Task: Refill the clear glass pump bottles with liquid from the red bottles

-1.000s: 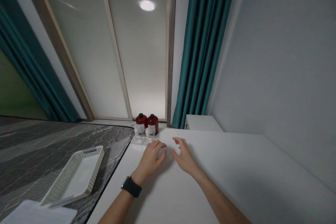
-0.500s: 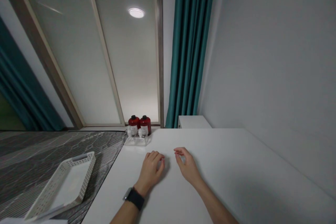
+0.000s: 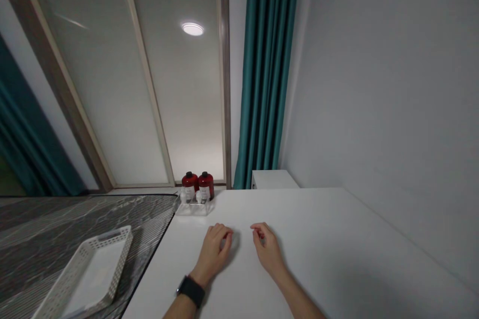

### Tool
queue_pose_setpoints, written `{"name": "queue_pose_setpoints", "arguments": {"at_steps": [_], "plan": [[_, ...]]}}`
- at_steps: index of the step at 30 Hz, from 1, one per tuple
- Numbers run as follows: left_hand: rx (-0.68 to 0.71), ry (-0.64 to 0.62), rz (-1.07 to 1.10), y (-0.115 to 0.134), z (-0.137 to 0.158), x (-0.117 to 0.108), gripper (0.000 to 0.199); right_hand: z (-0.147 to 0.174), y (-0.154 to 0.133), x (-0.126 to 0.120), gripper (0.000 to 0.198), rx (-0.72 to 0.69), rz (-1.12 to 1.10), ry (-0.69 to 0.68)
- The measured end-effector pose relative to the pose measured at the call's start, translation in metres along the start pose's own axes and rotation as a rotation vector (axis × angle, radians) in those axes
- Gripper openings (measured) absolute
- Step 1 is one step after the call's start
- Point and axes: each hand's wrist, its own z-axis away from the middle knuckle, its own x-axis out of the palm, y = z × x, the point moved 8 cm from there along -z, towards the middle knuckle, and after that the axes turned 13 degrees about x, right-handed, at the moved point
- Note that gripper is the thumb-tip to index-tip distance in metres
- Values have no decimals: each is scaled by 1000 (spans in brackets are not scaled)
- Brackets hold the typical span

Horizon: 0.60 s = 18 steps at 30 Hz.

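Note:
Over the white table [image 3: 299, 219], my left hand [image 3: 215, 246] is loosely curled, its thumb a little apart from the bent fingers. It holds nothing that I can see, and a dark watch [image 3: 190, 290] is on that wrist. To its right, my right hand [image 3: 267, 249] has the same loose bend and is empty too, thumb and fingertips facing the left hand. A gap of bare tabletop lies between the hands. Beyond them, at the far left corner, a clear acrylic holder [image 3: 191, 209] stands with two red bottles [image 3: 206, 184] with black caps and small white pump tops [image 3: 199, 197].
Left of the table, a white perforated basket [image 3: 121, 254] lies on a grey patterned surface [image 3: 149, 214]. Behind the table are a white cabinet [image 3: 275, 179], a teal curtain [image 3: 265, 70] and frosted sliding doors [image 3: 187, 109]. A plain wall [image 3: 392, 84] runs along the right.
The view has tilted slightly up, so the table, bottles and basket sit lower in the picture. Both hands stay over the table in nearly the same pose, fingertips slightly closer to the thumbs.

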Motion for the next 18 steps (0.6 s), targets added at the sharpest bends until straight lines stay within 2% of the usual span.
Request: {"name": "queue_pose_setpoints", "arguments": {"at_steps": [14, 18], "plan": [[-47, -118, 33, -1, 3, 9, 25, 2, 0, 3, 20, -18, 14, -15], [-57, -117, 26, -2, 4, 10, 24, 3, 1, 4, 19, -29, 20, -19]]}}
